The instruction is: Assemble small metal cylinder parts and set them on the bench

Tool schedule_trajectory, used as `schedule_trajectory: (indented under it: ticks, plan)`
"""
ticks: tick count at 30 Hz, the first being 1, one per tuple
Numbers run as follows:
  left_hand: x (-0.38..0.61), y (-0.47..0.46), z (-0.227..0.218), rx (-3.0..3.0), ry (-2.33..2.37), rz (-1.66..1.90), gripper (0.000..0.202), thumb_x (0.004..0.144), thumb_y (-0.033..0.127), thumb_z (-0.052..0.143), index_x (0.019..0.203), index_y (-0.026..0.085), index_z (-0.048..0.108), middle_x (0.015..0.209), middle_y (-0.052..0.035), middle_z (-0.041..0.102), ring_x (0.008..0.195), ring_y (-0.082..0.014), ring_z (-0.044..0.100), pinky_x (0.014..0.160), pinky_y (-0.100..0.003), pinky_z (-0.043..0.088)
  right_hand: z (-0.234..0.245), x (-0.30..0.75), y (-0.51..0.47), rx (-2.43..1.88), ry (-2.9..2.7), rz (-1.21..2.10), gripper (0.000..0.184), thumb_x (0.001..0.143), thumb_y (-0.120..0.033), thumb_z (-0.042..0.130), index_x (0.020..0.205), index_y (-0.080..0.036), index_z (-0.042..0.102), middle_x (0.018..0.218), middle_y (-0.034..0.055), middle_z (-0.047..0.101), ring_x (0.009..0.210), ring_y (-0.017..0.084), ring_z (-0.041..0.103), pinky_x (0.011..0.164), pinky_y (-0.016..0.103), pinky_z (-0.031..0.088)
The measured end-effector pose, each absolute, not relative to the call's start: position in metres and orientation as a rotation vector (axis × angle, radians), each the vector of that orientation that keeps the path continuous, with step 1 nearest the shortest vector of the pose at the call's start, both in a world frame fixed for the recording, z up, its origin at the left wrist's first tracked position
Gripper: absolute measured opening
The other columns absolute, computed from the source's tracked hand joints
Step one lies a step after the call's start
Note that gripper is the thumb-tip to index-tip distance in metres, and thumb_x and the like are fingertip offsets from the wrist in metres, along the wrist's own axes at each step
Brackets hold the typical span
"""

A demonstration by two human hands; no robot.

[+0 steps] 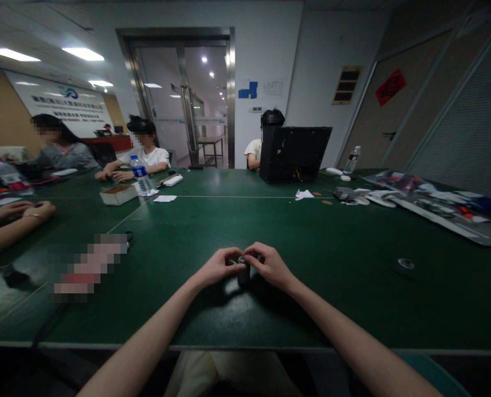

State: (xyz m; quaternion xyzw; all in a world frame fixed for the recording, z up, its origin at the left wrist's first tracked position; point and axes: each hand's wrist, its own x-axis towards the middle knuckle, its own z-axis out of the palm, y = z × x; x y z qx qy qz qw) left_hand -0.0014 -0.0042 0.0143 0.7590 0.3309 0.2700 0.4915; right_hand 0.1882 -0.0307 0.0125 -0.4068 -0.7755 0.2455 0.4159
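Note:
A small dark cylinder [243, 275] with a lighter, metallic-looking top stands on the green table [311, 314] in front of me. My left hand [217, 267] closes around its upper part from the left, thumb against its side. From the right, my right hand [273, 266] has thumb and fingers pinched together at the cylinder's top. Both hands meet there, and the fingers partly hide the top; any smaller part between them is too small to make out. Farther right, apart from my hands, sits a similar dark round piece [405, 264] with a pale ring on top.
To my left lie a blurred-out pinkish item [92, 264] and a small dark object [14, 275]. Another person's hands [30, 210] rest at the left. Farther back are an open box [119, 195], a water bottle [141, 175], a black case [297, 154] and a cluttered board [443, 212].

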Motion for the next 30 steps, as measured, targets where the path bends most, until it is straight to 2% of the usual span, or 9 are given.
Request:
schedule_trajectory:
  ticks: [4,7,10,12,14,19,23,30]
  plan:
    - [-0.001,-0.001,0.01,1.738,0.805,0.71,0.035,0.078,0.041,0.062,0.097,0.012,0.064,0.082,-0.0026,0.061,0.07,-0.0125,0.052,0.065,-0.022,0.039,0.015,0.19,-0.032,-1.009,-1.977,0.642,0.024,0.084,-0.035,0.058,0.102,-0.02,0.063,0.091,0.0044,0.056,0.076,0.013,0.055,0.065,0.025,0.044]
    - [-0.001,0.0,0.009,1.583,0.765,0.761,0.038,0.078,0.046,0.061,0.092,0.011,0.064,0.074,-0.0005,0.057,0.062,-0.0093,0.047,0.06,-0.02,0.037,0.015,0.191,-0.033,-0.961,-2.038,0.658,0.051,0.072,-0.038,0.071,0.117,-0.022,0.055,0.107,0.0064,0.051,0.093,0.018,0.054,0.077,0.03,0.046]
    - [-0.001,0.0,0.008,1.393,0.73,0.779,0.039,0.078,0.047,0.062,0.092,0.01,0.063,0.072,0.0,0.055,0.06,-0.0076,0.047,0.059,-0.018,0.037,0.012,0.19,-0.032,-0.896,-2.076,0.662,0.077,0.06,-0.036,0.079,0.127,-0.022,0.046,0.119,0.0081,0.045,0.109,0.023,0.047,0.09,0.035,0.043]
    - [0.0,-0.001,0.006,1.274,0.715,0.767,0.039,0.077,0.046,0.065,0.094,0.01,0.063,0.074,-0.0007,0.056,0.062,-0.0072,0.049,0.06,-0.018,0.038,0.01,0.19,-0.031,-0.881,-2.075,0.656,0.075,0.059,-0.032,0.079,0.126,-0.021,0.045,0.119,0.0087,0.045,0.11,0.023,0.047,0.091,0.035,0.042]
    - [0.001,-0.002,0.005,1.188,0.697,0.747,0.039,0.075,0.045,0.067,0.092,0.01,0.063,0.074,-0.0011,0.057,0.062,-0.0068,0.05,0.061,-0.017,0.04,0.008,0.189,-0.03,-0.892,-2.066,0.641,0.066,0.062,-0.03,0.077,0.12,-0.02,0.048,0.114,0.0082,0.049,0.105,0.021,0.049,0.088,0.034,0.043]
    - [0.003,-0.002,0.001,1.084,0.736,0.695,0.042,0.075,0.051,0.065,0.08,0.01,0.06,0.06,0.0021,0.054,0.048,-0.0051,0.047,0.05,-0.018,0.039,0.008,0.188,-0.029,-0.969,-2.06,0.619,0.054,0.064,-0.039,0.075,0.11,-0.018,0.054,0.102,0.0056,0.056,0.091,0.018,0.054,0.079,0.031,0.045]
    - [0.001,-0.002,0.002,1.088,0.756,0.659,0.042,0.076,0.052,0.063,0.074,0.012,0.056,0.054,0.0024,0.053,0.044,-0.0063,0.048,0.047,-0.019,0.04,0.01,0.188,-0.03,-1.051,-2.05,0.632,0.053,0.064,-0.046,0.074,0.105,-0.018,0.056,0.096,0.0046,0.058,0.087,0.018,0.055,0.076,0.031,0.045]
    - [0.002,-0.005,0.008,1.105,0.716,0.644,0.04,0.075,0.049,0.065,0.083,0.01,0.059,0.067,-0.0005,0.056,0.054,-0.0062,0.05,0.053,-0.018,0.04,0.004,0.186,-0.029,-1.084,-1.996,0.64,0.059,0.061,-0.044,0.076,0.107,-0.017,0.052,0.101,0.0064,0.057,0.087,0.017,0.056,0.075,0.03,0.046]
